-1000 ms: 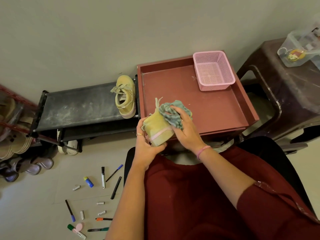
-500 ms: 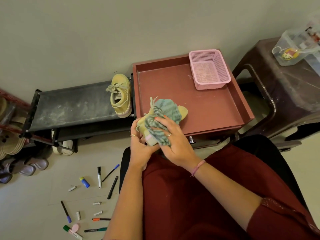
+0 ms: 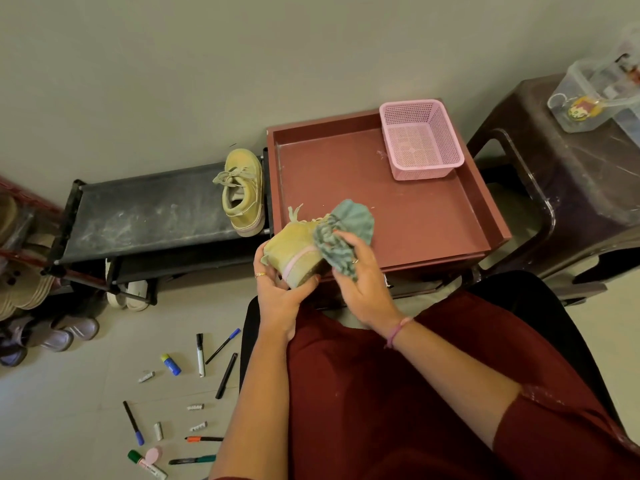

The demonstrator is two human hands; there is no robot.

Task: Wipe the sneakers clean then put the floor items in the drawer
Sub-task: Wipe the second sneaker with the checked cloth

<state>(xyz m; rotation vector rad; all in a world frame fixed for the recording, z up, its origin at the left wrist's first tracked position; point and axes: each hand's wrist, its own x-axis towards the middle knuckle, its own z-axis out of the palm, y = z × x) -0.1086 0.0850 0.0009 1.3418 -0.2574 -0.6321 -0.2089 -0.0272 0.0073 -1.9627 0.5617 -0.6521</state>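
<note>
Head view
Left hand (image 3: 277, 296): curled around the heel end of a yellow-green sneaker (image 3: 294, 254), fingers wrapped under its sole, holding it above the lap at the drawer's near edge.
Right hand (image 3: 356, 282): fingers bunched around a teal cloth (image 3: 341, 237), gripping it and pressing it against the held sneaker's side.
Held sneaker: tilted, pink stripe along the sole facing the camera, laces sticking up behind it.
Second sneaker (image 3: 242, 192): upright on the black shoe rack (image 3: 145, 213), at the rack's right end, just beside the drawer.
Drawer (image 3: 433, 216): reddish-brown, pulled open, with a pink basket (image 3: 420, 140) in its far right corner.
Floor items: markers and pens (image 3: 201, 355) scattered on the floor left of the person's knees, with a blue-capped glue stick (image 3: 171, 364) and several small white pieces (image 3: 195, 407) among them; none are in the drawer.
Beside the rack: sandals and slippers (image 3: 52, 334) on the floor at the far left.
Right side: a dark stool (image 3: 571, 188) carrying a clear plastic box (image 3: 595, 95).
</note>
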